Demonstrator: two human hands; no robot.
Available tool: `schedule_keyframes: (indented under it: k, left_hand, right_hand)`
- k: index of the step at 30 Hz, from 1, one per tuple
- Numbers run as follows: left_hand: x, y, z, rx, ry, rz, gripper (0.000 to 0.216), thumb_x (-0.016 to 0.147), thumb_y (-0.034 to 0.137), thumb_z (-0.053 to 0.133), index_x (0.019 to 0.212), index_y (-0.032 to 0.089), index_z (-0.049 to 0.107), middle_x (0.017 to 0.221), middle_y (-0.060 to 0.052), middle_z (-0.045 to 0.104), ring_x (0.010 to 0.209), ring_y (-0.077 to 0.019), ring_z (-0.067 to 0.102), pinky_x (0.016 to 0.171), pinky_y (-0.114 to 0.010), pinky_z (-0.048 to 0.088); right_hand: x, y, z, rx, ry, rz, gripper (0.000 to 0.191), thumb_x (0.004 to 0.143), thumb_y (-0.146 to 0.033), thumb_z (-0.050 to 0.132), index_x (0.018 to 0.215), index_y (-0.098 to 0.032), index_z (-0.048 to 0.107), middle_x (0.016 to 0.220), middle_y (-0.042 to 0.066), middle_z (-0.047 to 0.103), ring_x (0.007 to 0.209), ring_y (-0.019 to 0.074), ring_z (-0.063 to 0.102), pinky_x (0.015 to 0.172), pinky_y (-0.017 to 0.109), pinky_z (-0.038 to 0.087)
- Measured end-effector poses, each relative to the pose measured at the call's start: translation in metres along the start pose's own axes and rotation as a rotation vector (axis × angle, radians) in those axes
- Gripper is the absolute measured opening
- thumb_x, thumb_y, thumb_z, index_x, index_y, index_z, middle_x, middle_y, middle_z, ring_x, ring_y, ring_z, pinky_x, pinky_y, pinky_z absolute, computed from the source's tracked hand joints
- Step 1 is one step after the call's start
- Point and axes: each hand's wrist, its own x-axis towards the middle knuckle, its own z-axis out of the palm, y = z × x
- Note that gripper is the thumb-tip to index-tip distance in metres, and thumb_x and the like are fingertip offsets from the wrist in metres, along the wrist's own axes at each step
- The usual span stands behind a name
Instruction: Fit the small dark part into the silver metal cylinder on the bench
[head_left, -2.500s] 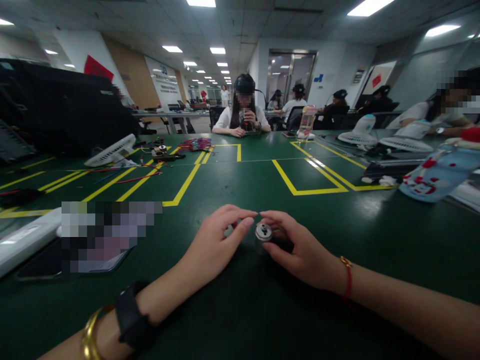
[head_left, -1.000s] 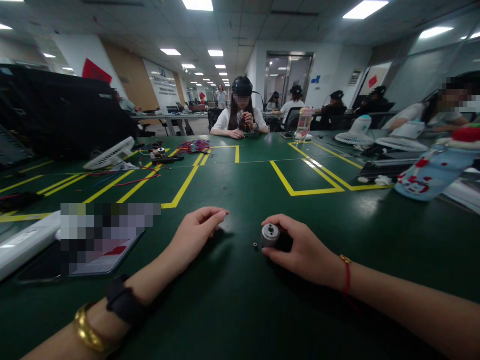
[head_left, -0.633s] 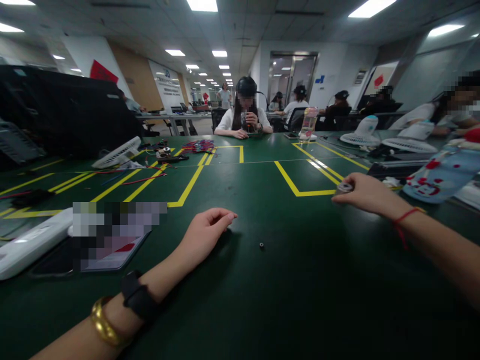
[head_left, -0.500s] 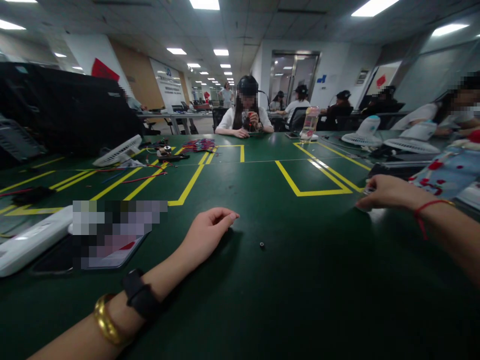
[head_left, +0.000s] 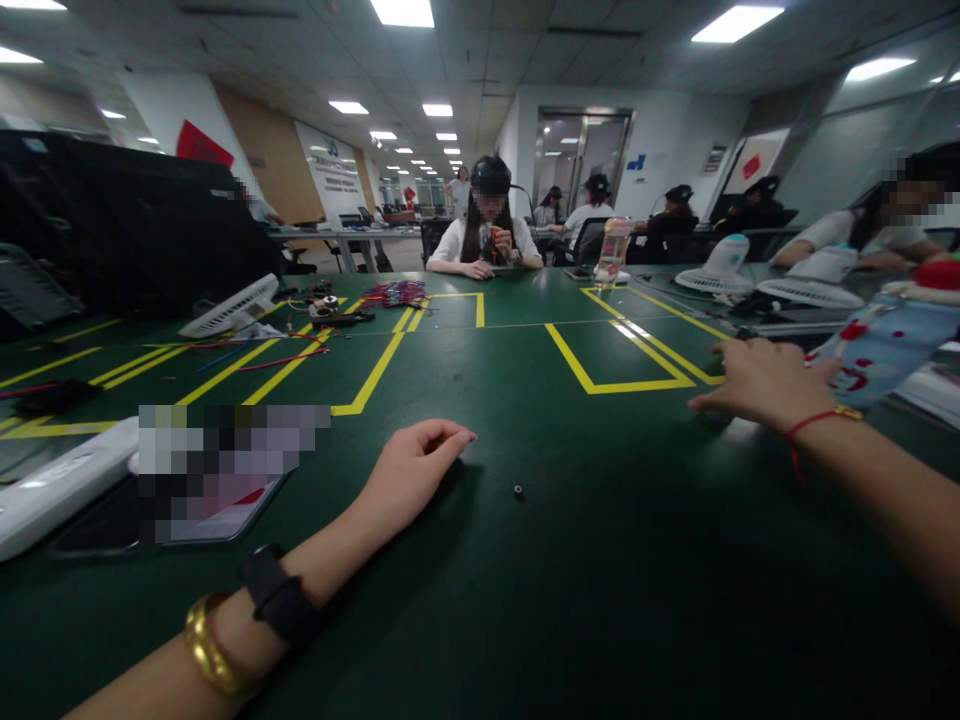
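My left hand (head_left: 416,465) rests on the green table (head_left: 600,580), its thumb and index fingertips pressed together. Whatever lies between those fingertips, if anything, is too small to make out. Just right of it on the table sits a tiny dark ring-shaped part (head_left: 518,491), touched by neither hand. Over at the right, my right hand (head_left: 772,382) is held palm down with its fingers apart. Nothing shows in its grasp, though its underside is hidden. Behind its wrist lies a light-blue pouch with red spots (head_left: 881,345).
At left lie a white bar-shaped device (head_left: 67,490) and a phone (head_left: 225,515). Farther back are a white fan (head_left: 232,308), wires (head_left: 394,293) and a clear bottle (head_left: 613,250). A person (head_left: 487,230) sits across the table, holding something red.
My right hand has opened from a pinch on a small shiny item and shifted slightly left. That item no longer shows. My left hand keeps its pose; the view has shifted slightly.
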Motion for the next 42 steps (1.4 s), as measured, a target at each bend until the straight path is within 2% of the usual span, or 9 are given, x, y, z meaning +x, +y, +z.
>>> schedule_keyframes:
  k: [2,4,8,12,16,20,26,31,42]
  left_hand:
    - [0.0,0.0,0.0,0.015,0.005,0.01,0.034,0.081,0.046,0.051,0.091,0.02,0.068,0.083,-0.003,0.069,0.075,-0.0195,0.06,0.067,-0.029,0.042]
    - [0.0,-0.001,0.001,0.022,0.004,0.012,0.034,0.081,0.047,0.051,0.09,0.02,0.068,0.081,-0.003,0.068,0.074,-0.0195,0.06,0.066,-0.029,0.041]
    - [0.001,-0.003,0.002,0.002,0.005,0.019,0.033,0.081,0.046,0.051,0.09,0.02,0.068,0.077,-0.002,0.067,0.069,-0.0184,0.059,0.063,-0.028,0.041]
    - [0.002,-0.004,0.003,0.004,0.015,0.032,0.032,0.081,0.045,0.052,0.088,0.02,0.068,0.077,-0.002,0.068,0.071,-0.0186,0.059,0.064,-0.028,0.041]
    - [0.001,-0.002,0.002,0.006,0.013,0.034,0.031,0.081,0.045,0.051,0.088,0.02,0.069,0.08,-0.002,0.068,0.073,-0.0191,0.06,0.066,-0.028,0.042]
    - [-0.001,-0.002,0.001,-0.005,0.002,0.031,0.033,0.081,0.046,0.05,0.09,0.02,0.068,0.079,-0.003,0.068,0.072,-0.0191,0.06,0.064,-0.029,0.042]
    - [-0.002,0.0,0.0,0.003,-0.002,0.021,0.034,0.08,0.046,0.05,0.09,0.02,0.069,0.078,-0.003,0.068,0.071,-0.0195,0.06,0.064,-0.029,0.042]
    - [-0.001,0.001,0.001,0.007,0.0,0.03,0.033,0.081,0.045,0.05,0.089,0.019,0.069,0.079,-0.003,0.068,0.073,-0.0199,0.06,0.065,-0.029,0.042]
    - [-0.002,0.002,0.0,0.014,-0.017,0.002,0.034,0.081,0.047,0.05,0.091,0.019,0.068,0.079,-0.003,0.068,0.073,-0.0195,0.06,0.065,-0.029,0.041]
  right_hand:
    - [-0.022,-0.037,-0.009,0.062,0.123,-0.104,0.077,0.067,-0.061,0.058,0.126,-0.014,0.047,0.129,0.022,0.046,0.124,0.0435,0.032,0.095,0.067,0.022]
    - [-0.052,-0.079,-0.015,0.271,0.161,-0.414,0.064,0.079,-0.054,0.049,0.13,-0.017,0.045,0.135,0.014,0.044,0.129,0.0312,0.032,0.106,0.056,0.022]
    - [-0.108,-0.143,-0.019,0.544,-0.197,-0.93,0.054,0.088,-0.039,0.043,0.139,-0.025,0.035,0.147,0.004,0.03,0.137,0.0207,0.02,0.11,0.044,0.022]
    - [-0.127,-0.159,-0.016,0.621,-0.421,-1.025,0.042,0.092,-0.028,0.037,0.133,-0.024,0.045,0.14,0.004,0.042,0.133,0.0177,0.03,0.111,0.043,0.022]
    - [-0.127,-0.157,-0.008,0.687,-0.389,-0.993,0.038,0.09,-0.018,0.038,0.122,-0.023,0.057,0.129,0.003,0.054,0.127,0.0154,0.04,0.11,0.041,0.026]
    - [-0.119,-0.147,-0.011,0.712,-0.229,-0.899,0.04,0.089,-0.015,0.033,0.117,-0.027,0.06,0.115,-0.002,0.063,0.109,0.0104,0.056,0.098,0.03,0.043]
    - [-0.053,-0.079,-0.042,0.196,0.065,-0.336,0.035,0.086,-0.045,0.041,0.096,-0.024,0.068,0.096,0.007,0.068,0.086,0.0255,0.062,0.073,0.04,0.047]
    - [-0.008,-0.008,-0.039,-0.181,-0.078,0.049,0.037,0.082,-0.043,0.044,0.093,-0.019,0.07,0.089,0.014,0.065,0.084,0.0293,0.059,0.065,0.036,0.04]
    - [0.008,0.023,-0.024,-0.152,-0.193,0.111,0.031,0.077,-0.043,0.052,0.09,-0.022,0.071,0.093,0.011,0.064,0.083,0.0251,0.057,0.065,0.033,0.039]
